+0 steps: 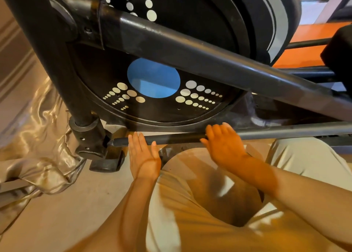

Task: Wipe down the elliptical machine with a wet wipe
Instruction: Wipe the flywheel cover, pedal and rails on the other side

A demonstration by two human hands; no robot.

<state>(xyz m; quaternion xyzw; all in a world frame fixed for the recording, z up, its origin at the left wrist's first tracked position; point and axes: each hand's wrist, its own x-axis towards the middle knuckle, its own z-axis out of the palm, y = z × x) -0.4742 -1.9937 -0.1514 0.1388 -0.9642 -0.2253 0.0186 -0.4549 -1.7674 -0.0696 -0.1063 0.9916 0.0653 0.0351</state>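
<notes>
Fingers (pixel 136 140) on both hands are flat and spread, gripping nothing; we see no wet wipe anywhere. Left hand (pixel 142 156) and right hand (pixel 223 145) sit at the low rail (pixel 285 131) of the elliptical machine (pixel 152 80), likely bracing or positioning us before wiping.

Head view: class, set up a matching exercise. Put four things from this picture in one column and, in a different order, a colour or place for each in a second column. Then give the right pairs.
Column 1
1. big disc
2. left hand
3. right hand
4. cloth

Column 2
A. shiny gold, crumpled on the floor at the left
B. blue, on the black flywheel cover
C. on the low bar, further along it towards the right
D. at the low bar, near its end by the base joint

Pairs: 1-B, 2-D, 3-C, 4-A
</notes>
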